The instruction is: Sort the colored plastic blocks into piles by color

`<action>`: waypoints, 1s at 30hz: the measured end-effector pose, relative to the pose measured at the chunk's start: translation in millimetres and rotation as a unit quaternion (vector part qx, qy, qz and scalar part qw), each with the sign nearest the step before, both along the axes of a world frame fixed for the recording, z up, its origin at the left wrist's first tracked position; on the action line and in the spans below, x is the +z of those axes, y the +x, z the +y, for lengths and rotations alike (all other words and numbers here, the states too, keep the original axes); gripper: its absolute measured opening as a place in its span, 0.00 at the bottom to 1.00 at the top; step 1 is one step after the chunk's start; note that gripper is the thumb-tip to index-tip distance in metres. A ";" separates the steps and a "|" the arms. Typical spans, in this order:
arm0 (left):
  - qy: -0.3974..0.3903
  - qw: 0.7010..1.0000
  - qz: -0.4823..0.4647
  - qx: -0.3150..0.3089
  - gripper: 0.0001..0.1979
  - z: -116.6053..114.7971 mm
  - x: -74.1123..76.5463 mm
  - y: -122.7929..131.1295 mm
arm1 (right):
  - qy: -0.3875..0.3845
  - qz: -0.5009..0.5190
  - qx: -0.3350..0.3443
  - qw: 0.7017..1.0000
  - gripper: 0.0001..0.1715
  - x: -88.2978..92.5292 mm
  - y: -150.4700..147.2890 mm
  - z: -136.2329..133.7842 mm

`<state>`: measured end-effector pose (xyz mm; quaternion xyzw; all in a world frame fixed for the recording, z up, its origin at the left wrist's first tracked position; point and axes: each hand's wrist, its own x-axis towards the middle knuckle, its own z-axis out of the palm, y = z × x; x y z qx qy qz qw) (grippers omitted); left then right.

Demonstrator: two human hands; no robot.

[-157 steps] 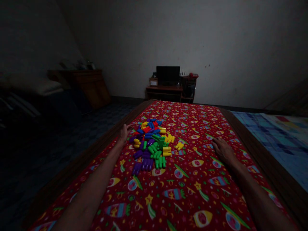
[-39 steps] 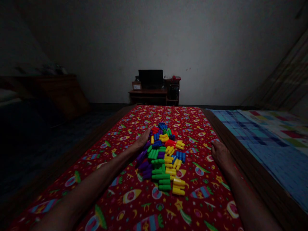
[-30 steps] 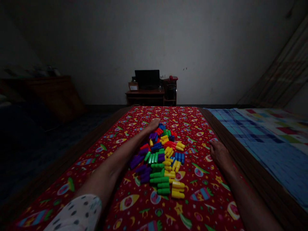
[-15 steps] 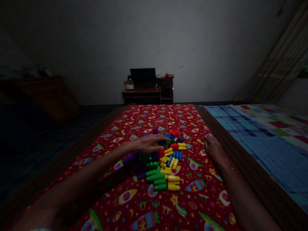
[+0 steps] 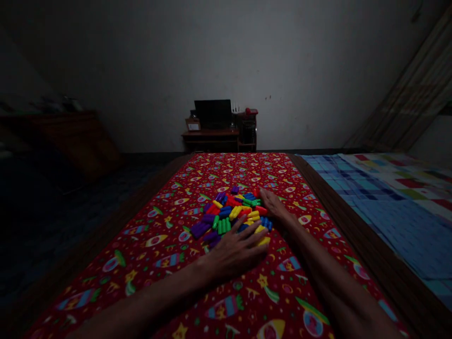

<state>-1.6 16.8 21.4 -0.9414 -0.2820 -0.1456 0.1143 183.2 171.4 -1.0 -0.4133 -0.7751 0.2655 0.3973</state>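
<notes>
We can read no words, brands or numbers here. The closest we come is a white label (image 5: 194,127) on the front of the box (image 5: 192,121) at the left end of the desk (image 5: 211,133) by the wall, too small and dim for us to make out. In the print of the red cloth (image 5: 243,165), we find pictures, no legible lettering

"What's by the far wall (image 5: 300,70)?"

"A desk (image 5: 211,133) with a dark monitor (image 5: 212,114) on it, a box (image 5: 193,126) left of the monitor and a red item (image 5: 252,111) to the right."

"And at the sides?"

"A cabinet (image 5: 76,146) on the left, the items (image 5: 67,102) on top too dim to name. On the right, a blue sheet (image 5: 381,212), a patchwork cloth (image 5: 399,170) beside it and a striped curtain (image 5: 399,101) hanging aslant."
</notes>
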 end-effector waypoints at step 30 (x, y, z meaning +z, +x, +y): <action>-0.279 0.876 -0.291 0.266 0.32 189.9 11.5 -96.5 | 0.064 -0.180 0.107 0.976 0.46 -5.3 23.4 -126.3</action>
